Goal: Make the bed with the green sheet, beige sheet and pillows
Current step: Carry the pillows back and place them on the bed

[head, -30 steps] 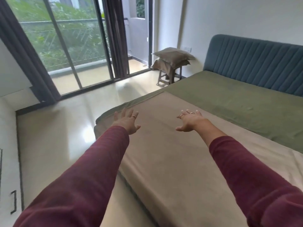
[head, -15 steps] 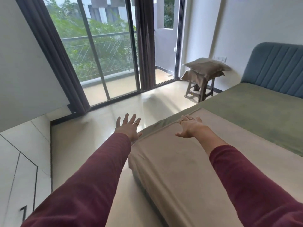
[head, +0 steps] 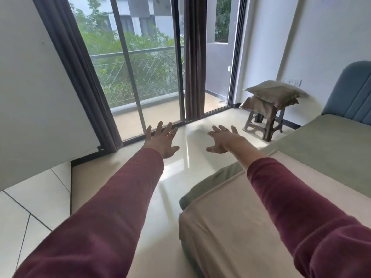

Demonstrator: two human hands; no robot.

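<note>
Currently logged: left hand [head: 163,141] fingers spread wide, held nothing | right hand [head: 223,141] likewise | beige sheet [head: 236,227] covered bed's foot corner over green sheet [head: 321,157] | pillows [head: 275,94] sat stacked on stool [head: 267,125].

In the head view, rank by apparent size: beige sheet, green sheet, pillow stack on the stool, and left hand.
1. beige sheet, nearest the camera, so this may flatter it
2. green sheet
3. pillow stack on the stool
4. left hand

The two sheets run out of frame, so their order is unsure.
</note>
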